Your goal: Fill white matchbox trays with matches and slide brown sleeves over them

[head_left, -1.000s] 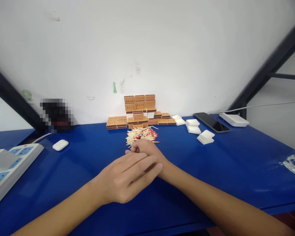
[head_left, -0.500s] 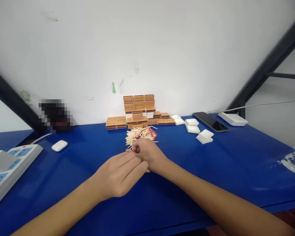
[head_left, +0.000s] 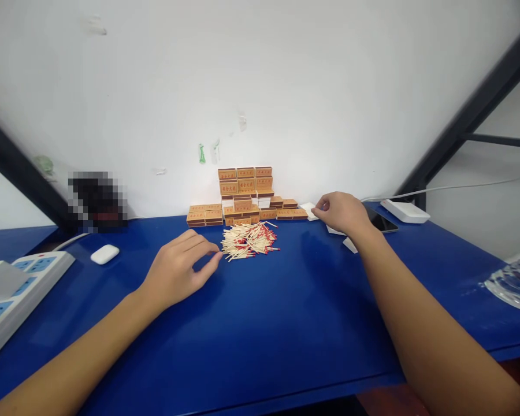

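Observation:
A heap of matchsticks with red heads lies mid-table. At its left edge is my left hand, thumb and forefinger tips brought together; whatever they pinch is too small to make out. My right hand is over to the right, its thumb and forefinger closed at the edge of a small white card tray. Two more white pieces, one being a white card piece, are partly covered by that hand and wrist. Behind the heap, orange-brown matchboxes are stacked against the wall.
Flat matchboxes lie left of the stack. A white earbud case and a power strip are at left. To the right are a phone, a white box and a clear plastic coil.
My hands, together in front of the match heap before, are now apart. The left has drawn back to the heap's left edge; the right has swung out to the white trays.

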{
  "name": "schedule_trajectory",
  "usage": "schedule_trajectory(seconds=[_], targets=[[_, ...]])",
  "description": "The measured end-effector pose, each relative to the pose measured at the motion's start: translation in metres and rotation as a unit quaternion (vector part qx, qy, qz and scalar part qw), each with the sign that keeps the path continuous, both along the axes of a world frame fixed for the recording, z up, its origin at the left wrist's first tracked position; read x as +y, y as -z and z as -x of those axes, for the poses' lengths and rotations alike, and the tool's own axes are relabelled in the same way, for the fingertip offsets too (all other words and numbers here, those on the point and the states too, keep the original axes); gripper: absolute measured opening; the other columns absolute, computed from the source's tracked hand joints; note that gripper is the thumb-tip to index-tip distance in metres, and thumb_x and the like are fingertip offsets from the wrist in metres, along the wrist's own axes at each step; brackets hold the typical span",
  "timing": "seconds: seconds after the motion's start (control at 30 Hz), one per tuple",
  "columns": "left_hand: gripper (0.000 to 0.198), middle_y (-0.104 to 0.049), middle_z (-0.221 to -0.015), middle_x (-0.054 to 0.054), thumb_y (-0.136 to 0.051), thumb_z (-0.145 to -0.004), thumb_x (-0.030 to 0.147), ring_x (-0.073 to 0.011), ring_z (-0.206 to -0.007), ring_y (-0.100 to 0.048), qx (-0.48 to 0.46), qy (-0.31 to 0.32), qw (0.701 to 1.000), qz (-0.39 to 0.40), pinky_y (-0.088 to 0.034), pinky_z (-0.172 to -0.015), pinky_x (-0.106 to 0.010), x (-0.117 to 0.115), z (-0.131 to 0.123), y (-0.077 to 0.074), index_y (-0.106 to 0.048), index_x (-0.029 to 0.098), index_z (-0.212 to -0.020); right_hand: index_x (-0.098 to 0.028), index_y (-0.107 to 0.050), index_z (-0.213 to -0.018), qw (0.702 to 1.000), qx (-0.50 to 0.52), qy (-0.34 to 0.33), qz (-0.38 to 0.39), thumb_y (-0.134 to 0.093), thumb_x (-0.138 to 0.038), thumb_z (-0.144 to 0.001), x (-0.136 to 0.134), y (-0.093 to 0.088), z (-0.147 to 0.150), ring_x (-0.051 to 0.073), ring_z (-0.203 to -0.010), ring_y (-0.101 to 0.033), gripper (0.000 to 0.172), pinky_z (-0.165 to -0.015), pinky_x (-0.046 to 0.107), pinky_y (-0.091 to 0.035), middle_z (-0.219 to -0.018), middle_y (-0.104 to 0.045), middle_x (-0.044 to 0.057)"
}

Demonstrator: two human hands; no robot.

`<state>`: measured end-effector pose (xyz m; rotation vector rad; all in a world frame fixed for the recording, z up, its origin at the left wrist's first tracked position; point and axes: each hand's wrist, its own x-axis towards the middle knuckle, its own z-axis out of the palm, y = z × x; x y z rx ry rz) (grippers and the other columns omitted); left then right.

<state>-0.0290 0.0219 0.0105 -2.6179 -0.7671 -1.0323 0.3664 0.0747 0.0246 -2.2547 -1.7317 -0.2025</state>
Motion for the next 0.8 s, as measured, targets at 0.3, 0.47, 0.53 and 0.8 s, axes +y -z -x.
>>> schedule_trajectory(seconds=[0.3,0.47,0.53,0.8], targets=[[0.018,-0.073,-0.083,-0.003,-0.06,-0.101,0.026,-0.0187,-0.079,-0.064,-0.001,-0.014,0.999,0.044,-0.053,-0.075,-0.034,0.002,0.002,0.001,-0.072,0.019,-0.09,-0.017,-0.082,-0.087,0.999,-0.009,-0.015,0.029,-0.07,-0.023,-0.085,0.006,0.02,0.006,0.027,-0.091,-0.071,0.014,-0.073,0.033,-0.046,-0.1,-0.08,0.014],[0.016,-0.072,-0.083,-0.003,-0.06,-0.101,0.025,-0.019,-0.08,-0.063,0.004,-0.019,0.999,0.05,-0.052,-0.076,-0.034,0.002,0.002,0.002,-0.072,0.019,-0.091,-0.016,-0.081,-0.094,1.0,-0.011,-0.015,-0.015,-0.063,-0.025,-0.091,0.0,0.007,0.012,0.029,-0.092,-0.07,0.02,-0.072,0.036,-0.046,-0.106,-0.078,0.017],[0.015,-0.072,-0.084,-0.003,-0.06,-0.101,0.025,-0.0192,-0.08,-0.063,0.002,-0.02,0.998,0.051,-0.051,-0.076,-0.034,0.002,0.002,0.003,-0.071,0.019,-0.092,-0.017,-0.08,-0.097,0.998,-0.008,-0.025,-0.048,-0.06,-0.028,-0.094,-0.007,-0.005,0.024,0.029,-0.094,-0.07,0.023,-0.072,0.036,-0.045,-0.111,-0.077,0.016],[0.027,-0.07,-0.09,-0.004,-0.07,-0.096,0.039,-0.0216,-0.083,-0.062,0.051,-0.014,0.991,0.125,-0.052,-0.074,-0.036,-0.013,-0.007,0.008,-0.07,0.018,-0.114,-0.021,-0.074,-0.069,0.941,0.202,-0.263,0.063,-0.072,-0.017,-0.074,-0.075,-0.023,0.144,0.017,-0.066,-0.063,0.007,-0.061,0.03,-0.042,-0.071,-0.074,0.003]])
